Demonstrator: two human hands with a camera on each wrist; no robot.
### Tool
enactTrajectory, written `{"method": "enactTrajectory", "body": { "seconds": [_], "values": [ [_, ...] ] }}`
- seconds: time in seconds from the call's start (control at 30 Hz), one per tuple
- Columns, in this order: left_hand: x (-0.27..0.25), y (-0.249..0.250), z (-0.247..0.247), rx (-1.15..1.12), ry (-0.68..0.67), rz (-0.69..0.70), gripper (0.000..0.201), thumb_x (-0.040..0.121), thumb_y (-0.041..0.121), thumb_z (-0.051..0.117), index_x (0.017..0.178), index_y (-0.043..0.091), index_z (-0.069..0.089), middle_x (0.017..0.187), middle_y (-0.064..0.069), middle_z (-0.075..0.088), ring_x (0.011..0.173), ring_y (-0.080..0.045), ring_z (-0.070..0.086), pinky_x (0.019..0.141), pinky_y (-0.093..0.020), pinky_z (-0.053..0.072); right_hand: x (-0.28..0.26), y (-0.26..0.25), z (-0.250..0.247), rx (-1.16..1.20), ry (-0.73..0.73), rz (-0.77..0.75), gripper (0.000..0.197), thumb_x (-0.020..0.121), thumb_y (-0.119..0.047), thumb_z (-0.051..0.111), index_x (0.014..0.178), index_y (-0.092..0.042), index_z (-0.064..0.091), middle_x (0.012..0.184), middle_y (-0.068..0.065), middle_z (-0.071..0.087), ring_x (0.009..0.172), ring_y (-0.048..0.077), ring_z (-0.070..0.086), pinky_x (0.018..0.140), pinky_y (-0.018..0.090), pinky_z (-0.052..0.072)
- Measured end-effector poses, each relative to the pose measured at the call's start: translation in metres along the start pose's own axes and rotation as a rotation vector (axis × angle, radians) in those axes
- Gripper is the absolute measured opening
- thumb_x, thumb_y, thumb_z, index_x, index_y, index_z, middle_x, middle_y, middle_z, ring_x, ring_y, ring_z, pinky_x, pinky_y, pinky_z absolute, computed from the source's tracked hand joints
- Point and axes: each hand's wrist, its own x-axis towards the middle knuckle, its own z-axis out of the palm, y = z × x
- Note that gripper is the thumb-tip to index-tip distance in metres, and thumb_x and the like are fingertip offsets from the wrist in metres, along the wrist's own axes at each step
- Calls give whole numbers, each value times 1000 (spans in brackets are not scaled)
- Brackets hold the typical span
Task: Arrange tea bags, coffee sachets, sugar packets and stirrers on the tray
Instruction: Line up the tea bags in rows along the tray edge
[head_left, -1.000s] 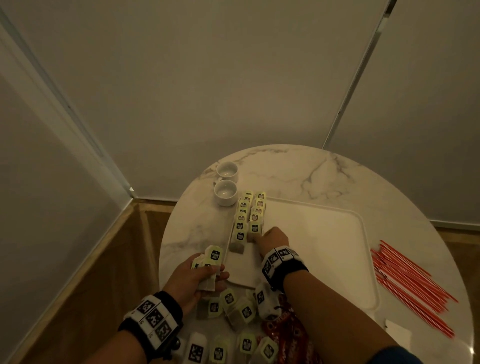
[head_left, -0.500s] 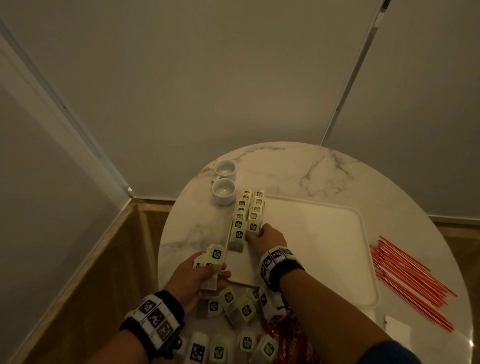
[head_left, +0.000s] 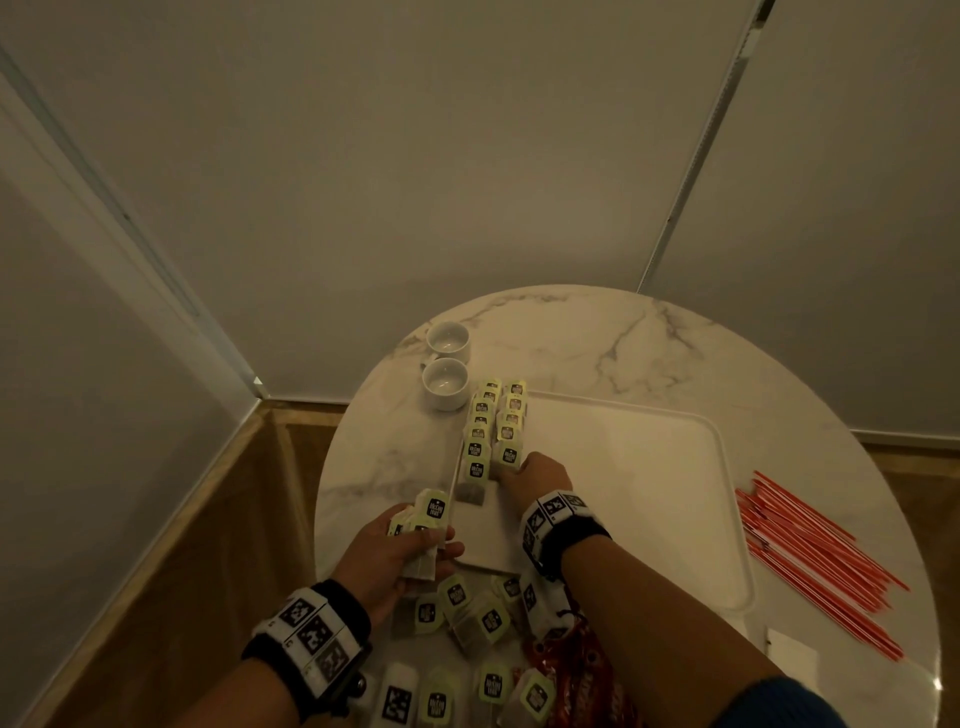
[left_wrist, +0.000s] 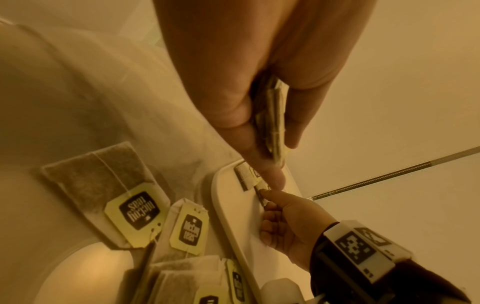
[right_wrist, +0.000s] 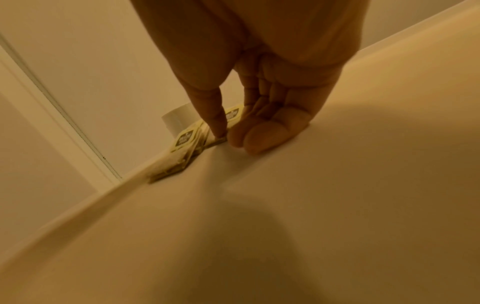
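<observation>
— What's the biggest thing here?
— A round marble table (head_left: 649, 343), with a white tray (head_left: 623, 467) on it.
— And on the tray?
— Two rows of tea bags (head_left: 496, 426) run along its left edge, tags up, each overlapping the next. More loose bags (head_left: 467, 613) lie on the table at its near edge, beside red sachets (head_left: 576, 670).
— Off to the sides?
— Red stirrers (head_left: 815, 556) lie in a bundle right of the tray, apart from it. Two white cups (head_left: 445, 366) stand just beyond the rows.
— The hands?
— The left hand (head_left: 395, 556) grips a small stack of bags (left_wrist: 274, 121) between thumb and fingers, just off the tray's near-left corner. The right hand (head_left: 537, 475) is on the tray, thumb and fingertips (right_wrist: 221, 131) pinching the nearest bag (head_left: 506, 460) of the right row.
</observation>
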Motion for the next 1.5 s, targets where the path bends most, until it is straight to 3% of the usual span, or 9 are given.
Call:
{"method": "enactTrajectory", "body": {
  "seconds": [0.2, 0.33, 0.43, 0.57, 0.73, 0.87, 1.1, 1.27, 1.5],
  "values": [
    [0, 1, 4, -20, -26, 1, 31, 84, -6, 60, 112, 3, 53, 96, -23, 67, 91, -39, 67, 72, -41, 57, -5, 0, -7, 77, -26, 36, 49, 74, -58, 69, 93, -14, 58, 90, 3, 61, 77, 21, 58, 62, 28, 42],
    [-2, 6, 8, -49, -92, 12, 32, 86, -8, 54, 115, 3, 53, 102, -27, 65, 95, -42, 66, 73, -42, 57, -16, 2, -13, 182, -8, 8, 48, 69, -58, 74, 83, -18, 53, 84, 6, 65, 75, 25, 65, 66, 38, 56],
    [-2, 10, 11, -60, -163, 15, 36, 88, -11, 49, 119, 6, 51, 107, -29, 64, 98, -45, 65, 79, -48, 56, -43, 0, -21, 428, -204, -75, 29, 86, -39, 65, 95, -12, 62, 82, 6, 63, 66, 19, 60, 60, 34, 54],
    [0, 10, 15, -56, -219, 0, 42, 87, -12, 49, 124, 8, 49, 116, -28, 61, 104, -45, 62, 79, -51, 56, -76, -1, -21, 631, -441, -183, 13, 88, -27, 66, 89, -14, 69, 76, 2, 66, 66, 17, 61, 52, 26, 46],
    [-3, 6, 20, -9, -270, -20, 37, 89, -11, 48, 122, 6, 49, 110, -29, 64, 100, -44, 64, 71, -44, 57, -74, 6, -16, 707, -324, -184, 4, 86, -11, 67, 84, -9, 66, 71, 4, 61, 63, 15, 57, 49, 24, 42],
    [-3, 2, 15, 14, -206, -9, 33, 89, -12, 46, 119, 0, 51, 107, -32, 64, 95, -45, 65, 72, -46, 58, -55, 10, -19, 743, -168, -63, 16, 90, -14, 62, 75, -11, 58, 70, 6, 60, 59, 17, 53, 48, 26, 39],
    [-1, 1, 4, 3, -153, -11, 30, 88, -14, 45, 114, -1, 54, 105, -33, 62, 88, -43, 67, 65, -41, 59, -11, 12, -10, 424, -83, 47, 17, 87, -15, 64, 70, -15, 61, 65, 4, 60, 55, 16, 52, 49, 23, 41],
    [0, 1, -1, 7, -147, -14, 29, 88, -13, 46, 112, 1, 55, 99, -29, 65, 87, -41, 67, 64, -39, 59, 2, 9, 0, 289, -17, 61, 22, 80, -19, 70, 60, -20, 60, 69, 5, 65, 72, 25, 62, 74, 35, 55],
    [2, 0, -7, 4, -132, -5, 29, 88, -13, 45, 112, 0, 53, 93, -26, 66, 86, -41, 67, 73, -45, 58, 5, 5, -3, 87, -3, 44, 21, 81, -28, 69, 72, -20, 52, 87, 6, 67, 83, 24, 63, 70, 29, 49]
  ]
}}
